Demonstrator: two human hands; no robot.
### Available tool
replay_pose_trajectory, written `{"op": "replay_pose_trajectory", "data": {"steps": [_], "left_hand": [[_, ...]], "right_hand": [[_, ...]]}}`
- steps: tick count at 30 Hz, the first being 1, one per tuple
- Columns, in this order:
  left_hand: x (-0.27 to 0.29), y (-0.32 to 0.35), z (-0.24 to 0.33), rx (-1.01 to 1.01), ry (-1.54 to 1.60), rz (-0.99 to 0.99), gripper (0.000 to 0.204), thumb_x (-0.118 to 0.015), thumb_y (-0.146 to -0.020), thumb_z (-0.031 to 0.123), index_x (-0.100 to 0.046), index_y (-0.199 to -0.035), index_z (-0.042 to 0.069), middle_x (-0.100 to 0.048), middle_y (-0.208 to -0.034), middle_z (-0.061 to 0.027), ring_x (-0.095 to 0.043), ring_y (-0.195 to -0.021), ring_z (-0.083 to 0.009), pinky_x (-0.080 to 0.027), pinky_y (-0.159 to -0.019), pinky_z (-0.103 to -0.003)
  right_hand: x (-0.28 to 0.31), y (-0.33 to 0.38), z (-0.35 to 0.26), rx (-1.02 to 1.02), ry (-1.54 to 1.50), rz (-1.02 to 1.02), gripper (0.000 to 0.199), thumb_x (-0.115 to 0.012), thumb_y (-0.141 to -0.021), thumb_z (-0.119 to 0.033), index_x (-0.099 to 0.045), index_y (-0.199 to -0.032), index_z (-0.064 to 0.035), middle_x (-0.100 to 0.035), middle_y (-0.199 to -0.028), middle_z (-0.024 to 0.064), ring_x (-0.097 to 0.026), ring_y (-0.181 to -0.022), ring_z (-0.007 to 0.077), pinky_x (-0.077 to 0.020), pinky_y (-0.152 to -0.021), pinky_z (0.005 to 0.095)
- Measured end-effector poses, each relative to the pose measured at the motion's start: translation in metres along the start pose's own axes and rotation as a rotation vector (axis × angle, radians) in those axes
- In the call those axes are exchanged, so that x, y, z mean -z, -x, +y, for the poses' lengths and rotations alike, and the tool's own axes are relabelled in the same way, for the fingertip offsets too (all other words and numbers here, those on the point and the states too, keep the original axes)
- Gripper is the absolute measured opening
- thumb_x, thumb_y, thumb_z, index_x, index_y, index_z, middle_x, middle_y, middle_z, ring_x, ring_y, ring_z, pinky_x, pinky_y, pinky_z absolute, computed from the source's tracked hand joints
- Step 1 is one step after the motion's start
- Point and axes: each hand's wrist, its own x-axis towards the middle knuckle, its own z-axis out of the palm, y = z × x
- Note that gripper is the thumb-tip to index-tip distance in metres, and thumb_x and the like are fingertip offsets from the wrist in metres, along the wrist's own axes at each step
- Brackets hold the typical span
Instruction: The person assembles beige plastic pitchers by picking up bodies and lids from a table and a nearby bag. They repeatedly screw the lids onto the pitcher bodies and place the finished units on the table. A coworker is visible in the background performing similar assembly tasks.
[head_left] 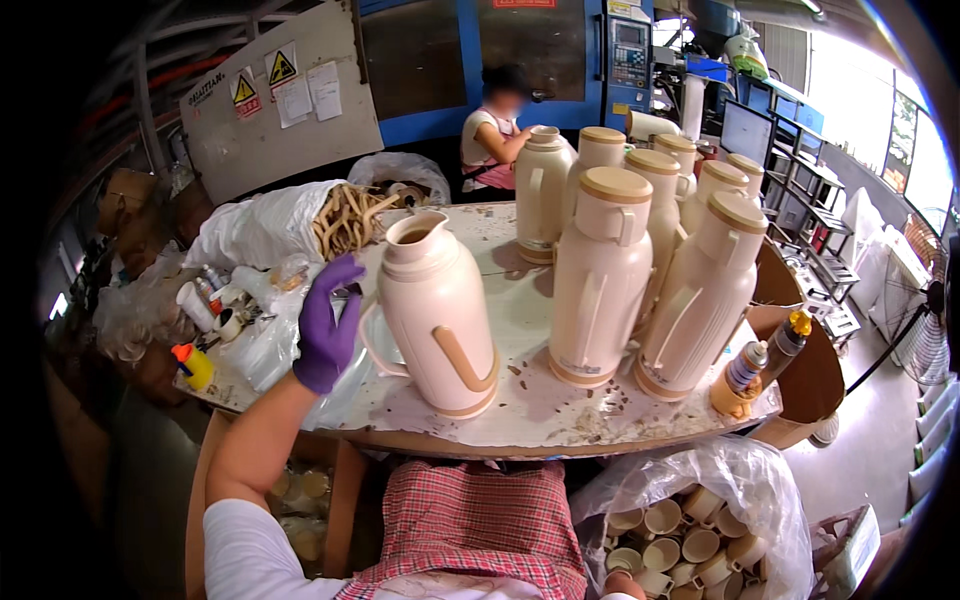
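Observation:
My left hand (328, 332), in a purple glove, is raised over the left side of the table. Its fingers are curved, with thumb and forefinger apart; a small dark patch between their tips is too unclear to name. Just right of it stands a cream vacuum flask (430, 320) with a spout, a loop handle and a tan grip strip. The flask has no lid, and the hand appears apart from its handle. Only a small part of my right hand (622, 582) shows at the lower edge, beside a clear plastic bag (775, 480) of cream cups (662, 517); its fingers are mostly hidden.
Several lidded flasks (600, 290) crowd the table's right side, near glue bottles (745, 370). A white sack (260, 222) of tan handle strips (348, 218) lies far left, near a yellow bottle (193, 366). Cardboard boxes (345, 490) flank the table. Another person (492, 140) sits beyond.

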Motion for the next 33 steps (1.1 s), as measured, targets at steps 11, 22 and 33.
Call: {"op": "replay_pose_trajectory", "data": {"steps": [11, 22, 33], "left_hand": [[-0.054, 0.094, 0.097, 0.501, 0.633, -0.895, 0.046, -0.067, -0.085, 0.012, -0.047, -0.124, -0.001, -0.058, -0.117, -0.0131, -0.057, -0.11, -0.0224, -0.044, -0.095, -0.035], [-0.04, 0.119, 0.093, 0.959, 0.995, -0.47, 0.014, -0.067, -0.082, 0.003, -0.061, -0.095, 0.001, -0.063, -0.088, -0.002, -0.059, -0.084, -0.008, -0.048, -0.079, -0.023], [-0.101, 0.32, 0.037, 0.344, -0.324, -0.241, 0.066, -0.072, -0.076, 0.039, -0.044, -0.124, 0.003, -0.06, -0.11, -0.019, -0.06, -0.1, -0.0328, -0.047, -0.087, -0.041]], "right_hand": [[0.233, 0.076, -0.157, 0.477, -0.985, -0.039, 0.033, -0.067, -0.085, -0.029, -0.061, -0.1, 0.0002, -0.065, -0.085, 0.0104, -0.063, -0.075, 0.0198, -0.0502, -0.066, 0.032], [0.254, 0.152, -0.293, 0.53, -2.021, -0.544, 0.057, -0.04, -0.093, -0.059, -0.056, -0.103, -0.0053, -0.06, -0.099, 0.0088, -0.056, -0.095, 0.0281, -0.0433, -0.093, 0.0447], [0.064, 0.172, -0.313, 1.009, -0.631, -0.152, 0.036, -0.063, -0.089, -0.021, -0.055, -0.118, -0.0014, -0.064, -0.106, 0.01, -0.06, -0.099, 0.0194, -0.0465, -0.088, 0.0341]]}}
